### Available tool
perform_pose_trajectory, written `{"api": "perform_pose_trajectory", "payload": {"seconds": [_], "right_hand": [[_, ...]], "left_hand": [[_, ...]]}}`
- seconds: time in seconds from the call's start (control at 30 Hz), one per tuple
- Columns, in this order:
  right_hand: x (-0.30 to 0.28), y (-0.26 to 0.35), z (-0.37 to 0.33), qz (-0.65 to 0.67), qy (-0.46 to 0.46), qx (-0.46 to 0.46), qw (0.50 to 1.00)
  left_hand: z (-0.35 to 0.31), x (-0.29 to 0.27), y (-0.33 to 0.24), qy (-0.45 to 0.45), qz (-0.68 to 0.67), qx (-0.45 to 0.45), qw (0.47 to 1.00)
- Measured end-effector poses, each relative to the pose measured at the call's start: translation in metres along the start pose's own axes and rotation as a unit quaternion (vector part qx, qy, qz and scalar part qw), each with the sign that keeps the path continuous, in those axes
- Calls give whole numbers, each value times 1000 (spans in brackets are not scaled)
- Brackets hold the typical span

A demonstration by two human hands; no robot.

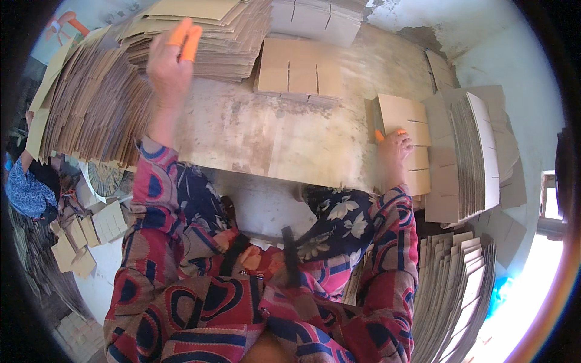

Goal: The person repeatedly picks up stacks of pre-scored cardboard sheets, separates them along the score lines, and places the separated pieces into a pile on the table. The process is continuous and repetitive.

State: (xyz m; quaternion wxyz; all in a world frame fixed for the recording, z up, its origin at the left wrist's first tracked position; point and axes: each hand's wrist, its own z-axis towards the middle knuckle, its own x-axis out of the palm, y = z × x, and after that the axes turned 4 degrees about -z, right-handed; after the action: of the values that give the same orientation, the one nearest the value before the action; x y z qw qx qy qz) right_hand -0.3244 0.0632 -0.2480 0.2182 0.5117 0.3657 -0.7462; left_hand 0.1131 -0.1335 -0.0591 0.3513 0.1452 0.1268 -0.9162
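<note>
My left hand point(171, 66), with orange covers on its fingertips, is raised over the near side of a tall cardboard stack point(233, 42) at the back left. Its fingers stretch out and hold nothing that I can see. On the right side of the table, my right hand point(396, 149) grips the left part of a brown slotted cardboard sheet point(402, 112). Orange covers show on its thumb and a finger; the other fingertips are partly hidden. A low pile of slotted cardboard sheets point(302, 63) lies at the table's back middle.
Cardboard pieces point(97, 103) stand packed along the left, and a thick slotted bundle point(475, 157) leans at the right. More sheets point(454, 290) stand below the table point(260, 133). Another person point(33, 187) is at the far left. Paler slotted sheets point(318, 18) lie at the back.
</note>
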Motion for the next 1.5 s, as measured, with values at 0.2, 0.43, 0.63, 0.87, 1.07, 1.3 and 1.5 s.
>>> {"api": "perform_pose_trajectory", "payload": {"seconds": [0.2, 0.43, 0.63, 0.87, 1.07, 1.3, 1.5], "right_hand": [[23, 3, 13, 5, -36, -177, 983], [-43, -18, 17, 168, 36, -127, 977], [-27, -16, 18, 146, 1, -172, 974], [-27, -14, 21, 163, 1, -144, 976], [-26, -12, 21, 161, 1, -134, 978], [-43, -16, 23, 155, 19, -129, 979], [-34, -23, 27, 189, 11, -137, 972]], "left_hand": [[-73, 46, -48, 121, -127, 84, 981], [-110, 122, -95, 359, -81, 15, 930], [-126, 156, -95, 498, 67, 95, 859], [-126, 156, -87, 393, 36, 174, 902], [-123, 153, -90, 378, 0, 200, 904], [-116, 153, -88, 460, -160, 5, 873], [-85, 130, -87, 243, -188, 42, 951]]}}
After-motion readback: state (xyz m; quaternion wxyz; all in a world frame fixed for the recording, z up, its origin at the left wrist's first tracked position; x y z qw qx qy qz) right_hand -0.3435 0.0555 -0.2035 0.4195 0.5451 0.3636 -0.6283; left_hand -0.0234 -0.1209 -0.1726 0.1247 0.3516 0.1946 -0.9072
